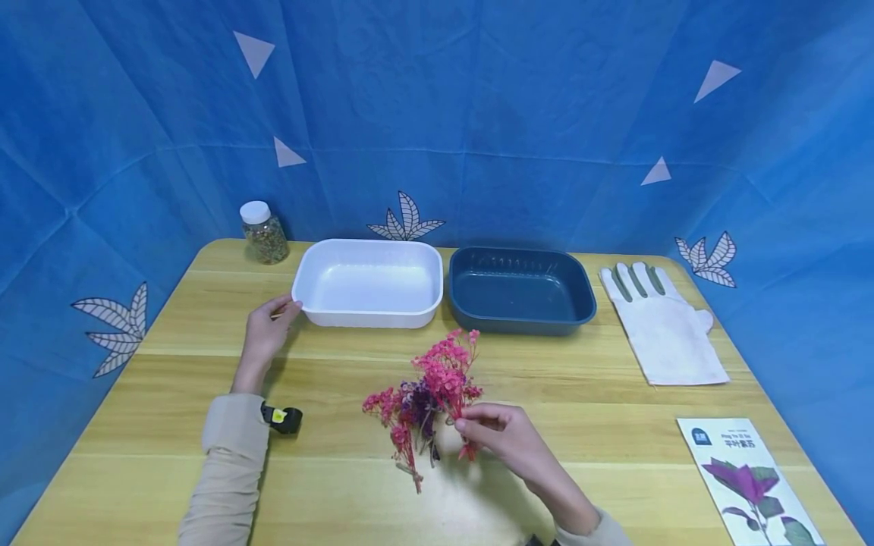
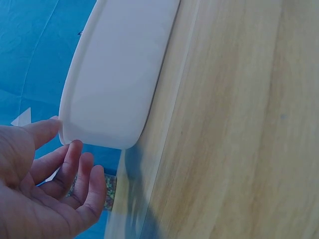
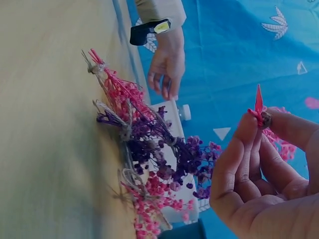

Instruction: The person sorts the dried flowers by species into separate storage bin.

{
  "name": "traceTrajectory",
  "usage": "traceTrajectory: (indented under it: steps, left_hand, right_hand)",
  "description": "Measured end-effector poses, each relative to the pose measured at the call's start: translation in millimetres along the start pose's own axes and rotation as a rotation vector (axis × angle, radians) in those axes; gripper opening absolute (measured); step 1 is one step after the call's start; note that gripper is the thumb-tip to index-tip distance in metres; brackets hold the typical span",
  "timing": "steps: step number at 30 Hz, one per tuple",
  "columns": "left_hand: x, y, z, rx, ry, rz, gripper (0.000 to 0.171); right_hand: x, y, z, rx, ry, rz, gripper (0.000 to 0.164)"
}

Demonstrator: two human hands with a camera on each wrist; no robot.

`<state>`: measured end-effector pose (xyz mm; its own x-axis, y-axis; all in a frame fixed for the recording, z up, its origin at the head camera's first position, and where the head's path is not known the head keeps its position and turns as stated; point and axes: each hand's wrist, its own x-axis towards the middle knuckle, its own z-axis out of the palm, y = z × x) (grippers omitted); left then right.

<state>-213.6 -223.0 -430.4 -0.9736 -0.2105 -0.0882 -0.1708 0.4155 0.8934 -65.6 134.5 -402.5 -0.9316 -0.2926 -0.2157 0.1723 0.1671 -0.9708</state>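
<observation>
Your left hand (image 1: 266,334) pinches the white tray's (image 1: 369,320) near left corner, and your right hand (image 1: 507,441) pinches a pink bunch (image 1: 447,371) by its stem, mid-table, apparently picking it up, which calls for easing it clear of the other bunches (image 1: 418,402).

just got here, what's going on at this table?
A person is sorting through dried-looking flowers. The right hand pinches a pink bunch by its stems, next to purple flowers and more pink flowers on the table. The left hand holds the near left corner of the white tray by its rim. The dark tray sits just right of it, with nothing touching it but the table.
</observation>
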Motion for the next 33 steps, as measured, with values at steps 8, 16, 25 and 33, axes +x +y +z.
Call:
traceTrajectory:
  steps: [8, 16, 25, 33]
  left_hand:
    - [0.2, -0.3, 0.0, -0.002, 0.002, -0.003, 0.051]
    - [0.2, 1.3, 0.1, -0.007, 0.004, -0.002, 0.050]
    - [0.1, 0.7, 0.6, -0.008, 0.004, -0.004, 0.050]
    - [0.0, 0.9, 0.6, -0.013, 0.008, -0.003, 0.051]
  right_hand:
    - [-1.0, -4.8, 1.7, -0.051, 0.022, -0.036, 0.033]
    - [0.3, -3.8, 4.7, -0.077, 0.026, -0.016, 0.033]
    - [7.1, 12.7, 9.9, -0.131, 0.035, 0.049, 0.029]
    - [2.7, 11.5, 9.9, -0.149, 0.040, 0.024, 0.030]
